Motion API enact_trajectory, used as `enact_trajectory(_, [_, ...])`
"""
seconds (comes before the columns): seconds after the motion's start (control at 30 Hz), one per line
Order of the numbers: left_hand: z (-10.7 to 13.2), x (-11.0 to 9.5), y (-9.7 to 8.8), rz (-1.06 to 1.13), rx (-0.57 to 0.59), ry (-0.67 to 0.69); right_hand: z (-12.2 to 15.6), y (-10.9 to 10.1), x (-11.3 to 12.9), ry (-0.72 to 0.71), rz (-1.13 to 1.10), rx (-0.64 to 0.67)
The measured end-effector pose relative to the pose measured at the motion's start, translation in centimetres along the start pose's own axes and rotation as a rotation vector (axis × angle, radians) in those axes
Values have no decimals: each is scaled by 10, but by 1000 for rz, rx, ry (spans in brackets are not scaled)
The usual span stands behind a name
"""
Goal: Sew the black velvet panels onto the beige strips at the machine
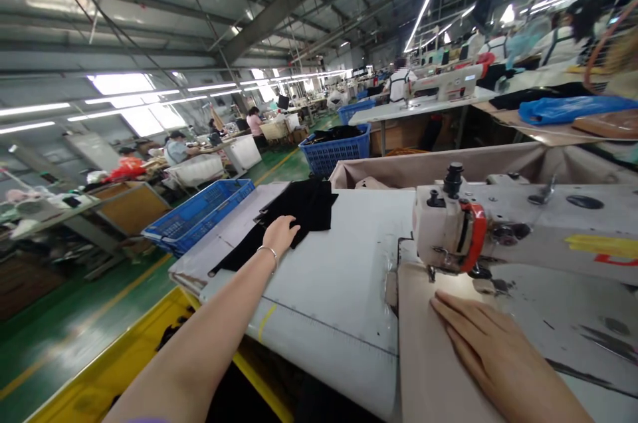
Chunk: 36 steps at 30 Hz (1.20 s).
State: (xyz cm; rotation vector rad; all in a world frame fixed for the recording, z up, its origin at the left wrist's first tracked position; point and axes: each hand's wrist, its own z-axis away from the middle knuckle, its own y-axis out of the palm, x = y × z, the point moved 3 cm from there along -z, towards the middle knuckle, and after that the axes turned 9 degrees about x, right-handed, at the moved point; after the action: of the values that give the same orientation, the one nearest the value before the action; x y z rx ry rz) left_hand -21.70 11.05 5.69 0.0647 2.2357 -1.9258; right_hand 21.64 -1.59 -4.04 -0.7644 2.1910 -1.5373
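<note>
My left hand [281,235] reaches across to a pile of black fabric pieces [314,200] at the far left of the sewing table. Its fingers are bent onto the black fabric, with the tips partly hidden, and a bracelet [270,255] circles the wrist. My right hand [491,346] lies flat, fingers stretched out, on a beige piece of material [419,330]. That material runs under the head of the sewing machine [448,230], and my right fingertips rest just in front of the lit needle area.
A yellow bin [114,370] stands below the table's left edge, and a blue crate [199,213] beyond it. Behind the table are a fabric-lined bin [438,160] and a blue basket [336,150] of black items. Scissors [611,343] lie at right. Other people work farther off.
</note>
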Motion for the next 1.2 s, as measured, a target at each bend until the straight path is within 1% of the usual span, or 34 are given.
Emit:
enact_trajectory(0.03, [-3,5,1,-5,-4,-12,2,0,-1,-2,-3,-3])
enact_trajectory(0.1, [-8,7,4,-11,-17,-22,4,0,-1,-1,-15,0])
enact_trajectory(0.27, [-25,-2,4,28,5,-44,4,-5,1,33,-58,51])
enact_trajectory(0.37, [-33,-7,-8,59,15,-41,2,-8,2,42,-73,69])
enact_trajectory(0.43, [-33,-15,-25,69,-29,-17,1,-11,3,47,-80,67])
enact_trajectory(0.5, [-25,-29,-47,74,-114,31,1,-13,4,41,-88,62])
enact_trajectory(0.53, [-16,-40,-57,76,-160,59,1,-14,5,38,-91,58])
enact_trajectory(0.6, [13,-66,-71,98,-217,161,0,-15,6,30,-91,41])
enact_trajectory(0.63, [33,-80,-72,115,-201,236,-1,-16,6,34,-85,29])
enact_trajectory(0.67, [54,-96,-68,139,-144,339,-1,-17,6,44,-74,14])
enact_trajectory(0.7, [76,-111,-60,159,-32,450,-2,-18,7,55,-62,3])
enact_trajectory(0.77, [114,-133,-32,165,261,632,-3,-21,8,73,-42,-7])
enact_trajectory(0.8, [126,-140,-17,150,346,684,-4,-22,9,77,-35,-4])
enact_trajectory(0.83, [132,-144,-2,124,387,705,-5,-23,10,77,-31,3])
enact_trajectory(0.87, [130,-147,13,91,386,696,-5,-24,11,77,-28,11])
enact_trajectory(0.9, [124,-149,26,59,359,662,-5,-24,11,78,-26,19])
enact_trajectory(0.97, [101,-155,45,15,308,579,-5,-25,12,86,-27,35])
enact_trajectory(1.0, [88,-160,52,6,293,551,-5,-26,12,92,-30,42])
enact_trajectory(1.07, [69,-176,57,26,284,544,-5,-27,13,98,-40,61])
enact_trajectory(1.1, [64,-185,57,47,290,556,-6,-28,13,98,-46,70])
enact_trajectory(1.13, [61,-193,56,70,303,569,-6,-29,14,98,-53,77])
enact_trajectory(1.2, [64,-205,54,121,345,588,-6,-31,15,97,-66,84])
